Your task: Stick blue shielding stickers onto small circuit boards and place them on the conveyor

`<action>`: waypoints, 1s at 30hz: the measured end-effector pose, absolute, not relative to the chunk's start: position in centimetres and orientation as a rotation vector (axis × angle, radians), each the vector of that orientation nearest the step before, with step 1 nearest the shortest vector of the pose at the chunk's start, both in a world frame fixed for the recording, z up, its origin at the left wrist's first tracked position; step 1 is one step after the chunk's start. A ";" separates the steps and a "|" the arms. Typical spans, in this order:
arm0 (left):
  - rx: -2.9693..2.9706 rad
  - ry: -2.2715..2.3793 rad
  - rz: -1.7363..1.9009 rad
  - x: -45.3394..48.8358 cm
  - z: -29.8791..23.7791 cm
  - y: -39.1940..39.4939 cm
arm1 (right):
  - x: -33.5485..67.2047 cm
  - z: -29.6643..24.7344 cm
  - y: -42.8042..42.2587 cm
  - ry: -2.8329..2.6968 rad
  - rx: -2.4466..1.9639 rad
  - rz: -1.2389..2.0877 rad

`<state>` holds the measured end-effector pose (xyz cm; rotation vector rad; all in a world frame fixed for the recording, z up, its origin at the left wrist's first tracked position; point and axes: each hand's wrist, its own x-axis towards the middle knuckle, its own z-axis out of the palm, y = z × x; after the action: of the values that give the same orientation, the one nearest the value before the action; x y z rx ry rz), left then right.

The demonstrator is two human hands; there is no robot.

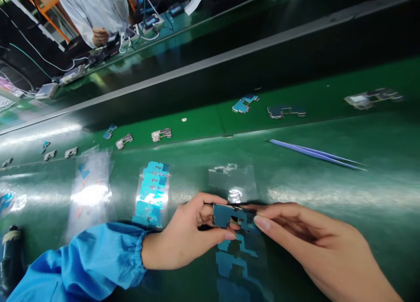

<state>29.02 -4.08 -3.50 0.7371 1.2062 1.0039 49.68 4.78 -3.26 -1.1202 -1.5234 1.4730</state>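
**Board held up in your left hand, right fingertips at its end**

And you've got the board (226, 215) right at centre, a small circuit board faced in blue film, held just above the green belt (197, 122) by your left hand (183, 234). The left thumb and fingers are clamped on its edges. Your right hand (311, 245) comes in from 3 o'clock, its fingers (265, 223) close together and reaching the board's right end. Are they pinching it? You can't tell from this angle.

It looks light, thin and stiff, though the film may be slick and the small parts fragile. The edges look like your safest hold, well clear of the dark cut-out near its middle.

Now the containers! At 9 o'clock, a clear bag (152, 192) is packed with blue film pieces. Farther out, a second bag (90, 192) is washed out by glare, so its contents are hard to read. A clear sleeve (231, 181) lies at 12, just beside your hands, with something small and silvery inside.

Blue film shapes (236, 267) lie under your hands at 6, blue-handled tweezers (316, 155) rest at 2, and more boards (245, 103) line the belt beyond, from 10 round to 2. Up at 10, a person in a pale smock (88, 13) works at a cabled bench, though that could be a reflection.
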 end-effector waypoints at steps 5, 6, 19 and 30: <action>0.761 1.115 0.981 28.6 -3.6 -4.0 | 49.5 -3.1 4.9 -1.557 -1.088 1.487; 0.769 1.097 0.981 28.5 -3.6 -4.0 | 49.5 -3.2 4.9 -1.554 -1.084 1.503; 0.639 0.740 0.935 26.3 -3.0 -2.4 | 50.2 -3.3 5.1 -1.555 -1.129 1.491; 0.492 0.679 0.902 25.9 -3.2 -1.8 | 50.0 -3.4 5.3 -1.505 -1.036 1.547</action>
<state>25.89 -1.78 -3.22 0.4916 0.6791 0.9024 49.99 5.29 -3.39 -1.0358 -1.5051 1.5475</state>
